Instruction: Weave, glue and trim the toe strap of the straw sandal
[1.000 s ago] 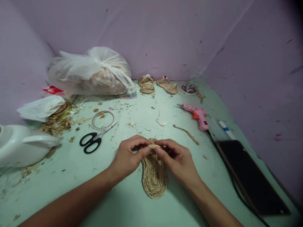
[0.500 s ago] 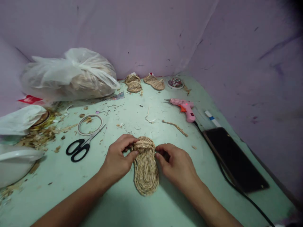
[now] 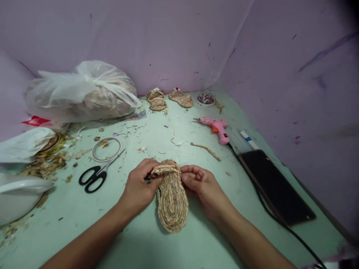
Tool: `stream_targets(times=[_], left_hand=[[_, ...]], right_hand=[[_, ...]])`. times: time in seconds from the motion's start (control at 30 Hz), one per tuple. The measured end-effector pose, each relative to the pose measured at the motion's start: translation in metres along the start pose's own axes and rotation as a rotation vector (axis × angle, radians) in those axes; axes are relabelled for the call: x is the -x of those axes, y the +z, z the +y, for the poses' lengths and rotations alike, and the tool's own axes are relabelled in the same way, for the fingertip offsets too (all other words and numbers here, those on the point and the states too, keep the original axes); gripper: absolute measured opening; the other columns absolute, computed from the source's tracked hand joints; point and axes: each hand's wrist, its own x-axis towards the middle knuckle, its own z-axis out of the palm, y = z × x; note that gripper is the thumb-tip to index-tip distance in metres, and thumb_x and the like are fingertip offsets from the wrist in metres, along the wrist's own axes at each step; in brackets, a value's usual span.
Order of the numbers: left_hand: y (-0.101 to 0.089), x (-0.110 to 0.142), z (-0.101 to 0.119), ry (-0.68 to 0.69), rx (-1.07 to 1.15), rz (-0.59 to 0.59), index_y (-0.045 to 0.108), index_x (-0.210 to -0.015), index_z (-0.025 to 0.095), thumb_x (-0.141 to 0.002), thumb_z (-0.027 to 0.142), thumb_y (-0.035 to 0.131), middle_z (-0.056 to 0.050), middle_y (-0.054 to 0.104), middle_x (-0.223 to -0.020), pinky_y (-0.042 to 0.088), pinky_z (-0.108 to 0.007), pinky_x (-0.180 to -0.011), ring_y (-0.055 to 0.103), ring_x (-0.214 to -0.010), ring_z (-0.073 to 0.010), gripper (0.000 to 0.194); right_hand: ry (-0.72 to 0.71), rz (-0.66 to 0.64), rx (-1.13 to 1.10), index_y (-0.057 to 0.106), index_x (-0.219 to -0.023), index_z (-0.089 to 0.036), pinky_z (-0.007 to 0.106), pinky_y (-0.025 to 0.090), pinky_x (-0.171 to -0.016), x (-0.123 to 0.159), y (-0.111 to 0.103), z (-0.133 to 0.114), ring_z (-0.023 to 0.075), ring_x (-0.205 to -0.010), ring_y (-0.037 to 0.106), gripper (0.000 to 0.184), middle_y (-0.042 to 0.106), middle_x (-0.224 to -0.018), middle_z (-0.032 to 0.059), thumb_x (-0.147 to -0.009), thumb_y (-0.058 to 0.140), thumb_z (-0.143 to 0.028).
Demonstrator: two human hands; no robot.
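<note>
Both hands have moved outward since the earliest frame, from the middle of the strap to the two sides of the tan, coiled-straw sandal (image 3: 172,203). Compared with the frame just before, the braided straw strap (image 3: 165,169) sticks out farther to the left.

The sandal lies at the near middle of the green worktop (image 3: 146,239), its strap across the far end and its rounded end pointing near. The left hand (image 3: 141,185) is clamped on the strap's left end, thumb on the near side. The right hand (image 3: 203,188) has its thumb and fingers closed on the sandal's right edge.

Left of the hands lie black-handled scissors (image 3: 94,177), their tip beside a pale ring-shaped roll (image 3: 107,149). To the right, a pink glue gun (image 3: 217,129) with an orange trigger lies on its side, with a short twisted straw cord (image 3: 206,150) nearer the sandal and a black phone-like slab (image 3: 276,186) at the right. Along the far side are a tied translucent plastic bag (image 3: 84,93), two small straw sandals (image 3: 156,100) and a round dish of small coloured pieces (image 3: 206,99).
</note>
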Motion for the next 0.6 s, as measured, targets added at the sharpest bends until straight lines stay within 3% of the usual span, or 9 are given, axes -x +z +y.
stream_targets(times=[0.13, 0.27, 0.43, 0.6], left_hand=[[0.0, 0.001, -0.001, 0.014, 0.009, 0.003, 0.061, -0.088, 0.018, -0.07, 0.006, 0.056, -0.004, 0.061, -0.092, 0.048, -0.03, -0.076, 0.058, -0.089, -0.0178, 0.022], [0.001, 0.001, 0.001, -0.002, 0.036, -0.004, 0.062, -0.087, 0.017, -0.07, 0.006, 0.055, -0.004, 0.061, -0.091, 0.047, -0.03, -0.077, 0.058, -0.089, -0.0178, 0.021], [-0.001, 0.001, 0.004, -0.051, 0.088, -0.04, 0.062, -0.086, 0.017, -0.071, 0.009, 0.055, -0.004, 0.06, -0.09, 0.045, -0.03, -0.077, 0.056, -0.086, -0.0169, 0.018], [-0.01, 0.0, 0.008, -0.064, 0.212, -0.129, 0.059, -0.088, 0.015, -0.071, 0.024, 0.059, -0.005, 0.057, -0.089, 0.044, -0.029, -0.072, 0.054, -0.082, -0.0177, 0.019]], right_hand=[[0.087, -0.049, -0.103, 0.062, -0.083, -0.013, 0.024, 0.049, -0.061, 0.002, 0.0, -0.005, 0.0113, -0.058, 0.061, 0.032, 0.065, -0.064, 0.0002, -0.056, 0.077, -0.023], [0.095, -0.132, -0.082, 0.065, -0.068, -0.012, 0.021, 0.046, -0.055, 0.001, 0.001, -0.004, 0.0087, -0.052, 0.057, 0.022, 0.063, -0.059, 0.0003, -0.063, 0.074, -0.031], [0.098, -0.046, -0.039, 0.061, -0.06, -0.013, 0.02, 0.045, -0.051, 0.0, 0.002, -0.002, 0.008, -0.049, 0.053, 0.029, 0.059, -0.054, -0.0016, -0.056, 0.079, -0.036], [0.108, -0.011, -0.021, 0.058, -0.06, -0.013, 0.02, 0.043, -0.05, 0.002, 0.004, -0.003, 0.0078, -0.048, 0.051, 0.033, 0.058, -0.054, -0.0015, -0.052, 0.08, -0.037]])
